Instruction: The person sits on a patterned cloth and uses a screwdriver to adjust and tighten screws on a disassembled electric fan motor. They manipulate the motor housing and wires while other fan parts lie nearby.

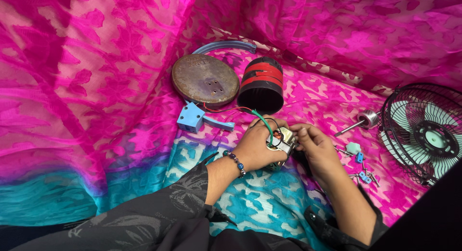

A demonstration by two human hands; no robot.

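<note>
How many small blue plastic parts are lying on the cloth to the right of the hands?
2 can be told: one small blue part just below the pale green cap, another small blue part lower down among the screws. More may be hidden under the right hand.

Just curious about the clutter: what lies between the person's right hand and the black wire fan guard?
In the head view, between right hand and fan guard lie a pale green cap, small blue plastic pieces and loose screws on pink cloth.

One round brown base plate (205, 80), one black-and-red housing (262, 85), one fan guard (423, 131).
</note>
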